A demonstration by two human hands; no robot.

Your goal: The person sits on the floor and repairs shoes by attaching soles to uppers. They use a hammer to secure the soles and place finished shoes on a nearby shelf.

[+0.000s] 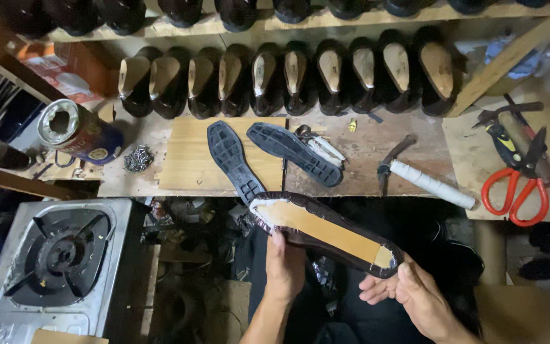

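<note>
A round metal tin (74, 130) with a blue and orange printed label lies on its side at the bench's left end (open mouth up). Behind it leans an orange-and-white cardboard box (65, 69).

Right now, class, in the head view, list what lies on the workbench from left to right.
Open round metal tin → small heap of metal tacks → two black rubber shoe soles → hammer with white-wrapped handle → red-handled scissors.

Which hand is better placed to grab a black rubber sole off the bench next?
Left, probably. The left hand grips the dark lasted shoe directly below the two black rubber soles; the right hand supports the shoe's other end, farther off.
</note>
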